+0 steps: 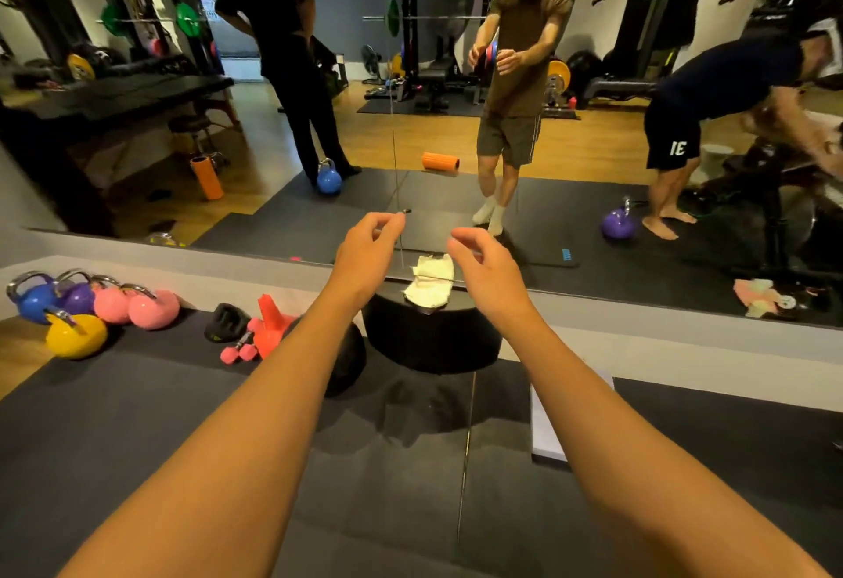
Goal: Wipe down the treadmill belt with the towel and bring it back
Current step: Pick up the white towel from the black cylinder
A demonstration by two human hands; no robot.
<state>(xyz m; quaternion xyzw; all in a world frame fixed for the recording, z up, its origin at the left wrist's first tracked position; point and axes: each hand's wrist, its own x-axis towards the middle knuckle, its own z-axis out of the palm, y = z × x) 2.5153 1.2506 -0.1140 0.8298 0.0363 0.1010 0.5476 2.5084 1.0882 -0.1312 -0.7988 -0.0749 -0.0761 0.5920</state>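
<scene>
While both your arms reach toward the mirror (273, 194), your left hand (369, 242) and right hand (486, 265) hover just above the towel (429, 297), fingers (387, 224) loosely curled and holding nothing. That towel lies crumpled on a black stool (429, 340) against the mirror. Kettlebells (75, 335) sit on the floor at your left.

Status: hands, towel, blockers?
Left hand, right hand empty, loosely curled. Towel lies on black stool at the mirror, not gripped. Nothing between hands and towel.
</scene>
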